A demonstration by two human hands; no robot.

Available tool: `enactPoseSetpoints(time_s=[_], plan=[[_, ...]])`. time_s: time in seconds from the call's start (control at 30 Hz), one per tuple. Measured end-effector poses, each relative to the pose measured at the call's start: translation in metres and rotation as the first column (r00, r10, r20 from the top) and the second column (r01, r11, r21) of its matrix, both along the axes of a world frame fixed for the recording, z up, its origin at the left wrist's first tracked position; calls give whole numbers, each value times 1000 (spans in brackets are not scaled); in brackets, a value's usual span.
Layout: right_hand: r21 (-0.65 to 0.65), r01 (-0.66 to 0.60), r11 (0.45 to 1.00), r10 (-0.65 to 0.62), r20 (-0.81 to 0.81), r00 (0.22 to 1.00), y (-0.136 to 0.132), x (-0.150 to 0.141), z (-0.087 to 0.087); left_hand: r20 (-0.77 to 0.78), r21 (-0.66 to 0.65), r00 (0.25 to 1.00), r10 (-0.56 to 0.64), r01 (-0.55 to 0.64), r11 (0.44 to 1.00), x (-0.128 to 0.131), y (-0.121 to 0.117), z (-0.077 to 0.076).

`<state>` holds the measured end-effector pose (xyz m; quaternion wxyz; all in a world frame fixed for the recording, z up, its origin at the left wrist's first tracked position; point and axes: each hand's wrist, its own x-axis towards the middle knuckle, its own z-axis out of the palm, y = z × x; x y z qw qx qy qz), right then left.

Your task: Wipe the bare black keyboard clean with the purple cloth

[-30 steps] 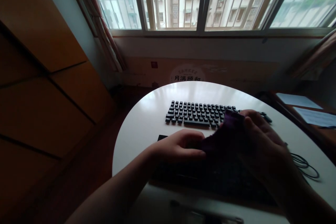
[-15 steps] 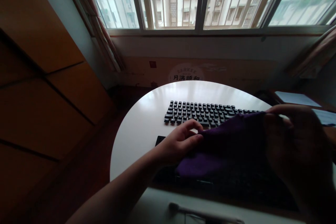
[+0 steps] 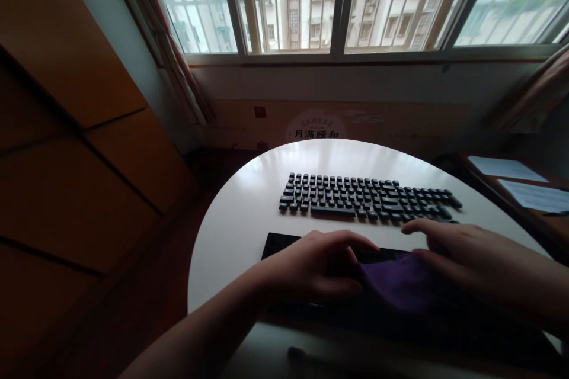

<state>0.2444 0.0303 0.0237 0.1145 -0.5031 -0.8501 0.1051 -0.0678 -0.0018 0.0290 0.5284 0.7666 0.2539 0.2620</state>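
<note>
A purple cloth (image 3: 400, 281) is bunched low between my hands, over a black keyboard base (image 3: 281, 243) that lies along the front of the table. My left hand (image 3: 317, 266) has its fingers curled at the cloth's left side and grips it there, with thumb and index finger spread apart. At the cloth's right side is my right hand (image 3: 462, 251), its index finger raised and its thumb against the fabric; the other fingers are in shadow. Behind both hands, loose black keycaps (image 3: 335, 195) stand in keyboard order on the table.
The round-edged white table (image 3: 226, 219) carries all this. A dark, blurred slender tool (image 3: 297, 354) lies near the front edge. Sheets of paper (image 3: 531, 194) rest on a brown surface at the right. Wooden cabinet (image 3: 66, 189) at left; windows (image 3: 288, 6) ahead.
Both hands have come down towards the keyboard base, my right hand moving left and lower. The cloth, stretched up between them before, now sits lower and bunched, uncovering the right-hand keycaps.
</note>
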Motion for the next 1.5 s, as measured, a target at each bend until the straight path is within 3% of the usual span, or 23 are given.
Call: enactPoseSetpoints(time_s=[0.1,0.2,0.33,0.43,0.53,0.8,1.0,1.17,1.37,1.43,1.5], plan=[[42,-167,985,170,-114,979,-3,-22,10,-62,123,998,-20,28,992,2,-3,1],[-145,-395,907,361,-213,908,-6,-45,20,-104,190,995,-1,21,982,2,-4,1],[-294,-521,801,408,-367,836,-8,-66,20,-72,190,997,-27,40,981,0,-3,2],[-371,-564,738,342,-514,787,-8,-78,13,-68,201,997,-30,43,979,-2,-1,3],[-420,-564,711,240,-609,756,-8,-85,7,-61,220,998,4,10,976,-5,0,1],[-492,-478,728,-16,-709,705,-8,-90,-4,45,210,986,160,-166,964,-12,10,-4],[-518,-455,725,-40,-690,723,-6,-93,-13,33,288,957,287,-284,915,-13,14,-4],[-628,-514,584,-127,-697,706,-8,-100,-20,77,286,964,255,-266,920,-13,16,-6],[-647,-621,443,-402,-762,508,-18,-113,-24,142,196,950,278,-303,933,-11,14,-4],[-642,-620,451,-437,-764,474,-17,-114,-26,141,176,946,293,-316,932,-12,14,-3],[-648,-556,520,-434,-761,481,-13,-114,-28,132,155,946,297,-316,936,-15,16,-2]])
